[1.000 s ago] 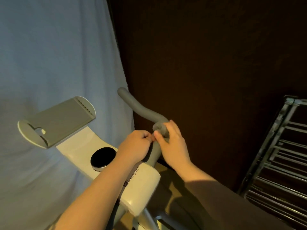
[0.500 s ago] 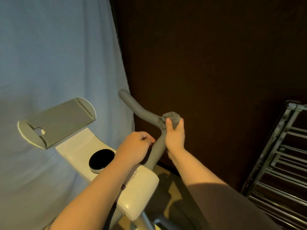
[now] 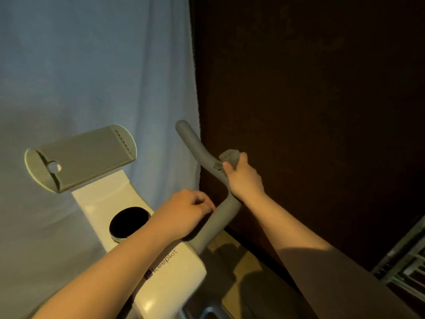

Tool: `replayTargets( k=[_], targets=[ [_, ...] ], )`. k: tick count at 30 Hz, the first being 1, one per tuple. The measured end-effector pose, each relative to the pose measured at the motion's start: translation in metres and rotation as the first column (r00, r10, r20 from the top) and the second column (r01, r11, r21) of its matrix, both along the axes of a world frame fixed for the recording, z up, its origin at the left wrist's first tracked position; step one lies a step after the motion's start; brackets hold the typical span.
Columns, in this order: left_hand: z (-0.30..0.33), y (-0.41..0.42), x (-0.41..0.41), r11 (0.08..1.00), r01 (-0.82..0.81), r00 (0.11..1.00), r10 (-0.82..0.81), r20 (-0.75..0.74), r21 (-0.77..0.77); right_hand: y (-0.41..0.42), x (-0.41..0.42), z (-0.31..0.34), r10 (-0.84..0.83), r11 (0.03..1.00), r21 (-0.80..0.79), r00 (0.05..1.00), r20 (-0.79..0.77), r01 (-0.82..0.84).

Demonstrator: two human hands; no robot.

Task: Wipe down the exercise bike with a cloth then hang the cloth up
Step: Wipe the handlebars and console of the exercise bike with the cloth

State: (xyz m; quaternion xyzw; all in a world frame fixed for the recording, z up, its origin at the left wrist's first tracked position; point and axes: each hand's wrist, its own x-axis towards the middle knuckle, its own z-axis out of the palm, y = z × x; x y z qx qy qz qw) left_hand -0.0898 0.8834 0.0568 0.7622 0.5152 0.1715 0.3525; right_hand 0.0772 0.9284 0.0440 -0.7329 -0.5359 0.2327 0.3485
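Note:
The exercise bike has a cream console body (image 3: 177,272) with a round black dial (image 3: 129,222) and a grey tablet holder (image 3: 80,157). Its grey foam handlebar (image 3: 195,146) bends up and to the left from the console. My right hand (image 3: 245,180) wraps a small grey cloth (image 3: 231,157) around the bar at its bend. Lower down, my left hand (image 3: 188,212) is closed beside the bar's lower stretch; whether it grips the bar is hidden.
A pale blue sheet (image 3: 92,77) hangs behind the bike on the left. Dark wall (image 3: 310,111) fills the right. A metal drying rack (image 3: 404,265) stands at the lower right edge. Wooden floor (image 3: 241,261) shows below the handlebar.
My right hand has slid the cloth up the handlebar, from beside my left hand to the bend. The left hand has stayed low on the bar.

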Motion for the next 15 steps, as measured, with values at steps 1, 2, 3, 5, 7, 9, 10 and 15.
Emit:
replayTargets(
  k=[1, 2, 3, 5, 7, 9, 10, 15],
  targets=[
    [0.0, -0.001, 0.0, 1.0, 0.018, 1.0, -0.018, -0.011, 0.001, -0.003, 0.001, 0.0, 0.051, 0.998, 0.031, 0.994, 0.101, -0.054],
    [0.0, -0.002, 0.001, 0.999, 0.033, 0.999, -0.033, -0.018, 0.003, -0.005, 0.003, 0.001, 0.091, 0.994, 0.045, 0.986, 0.137, -0.098],
    [0.001, -0.002, 0.001, 0.999, 0.035, 0.999, -0.035, -0.022, 0.001, -0.002, 0.005, 0.002, 0.123, 0.99, 0.056, 0.982, 0.146, -0.132],
    [0.004, -0.003, 0.003, 0.999, 0.029, 0.999, -0.029, -0.021, -0.015, 0.015, 0.003, 0.01, 0.178, 0.981, 0.042, 0.972, 0.152, -0.187],
    [0.007, -0.004, 0.002, 0.999, 0.027, 1.0, -0.026, 0.012, -0.036, 0.039, -0.006, 0.019, 0.235, 0.969, 0.043, 0.961, 0.144, -0.243],
    [0.008, -0.006, -0.001, 0.999, 0.025, 0.999, -0.023, 0.042, -0.047, 0.052, -0.015, 0.023, 0.267, 0.957, 0.078, 0.952, 0.148, -0.28],
    [0.008, -0.006, -0.002, 0.999, 0.024, 0.998, -0.022, 0.05, -0.047, 0.052, -0.016, 0.021, 0.279, 0.951, 0.091, 0.946, 0.167, -0.297],
    [0.004, -0.006, -0.001, 1.0, 0.017, 0.998, -0.016, 0.057, -0.022, 0.045, 0.002, 0.015, 0.401, 0.891, 0.111, 0.878, 0.263, -0.44]
  ],
)
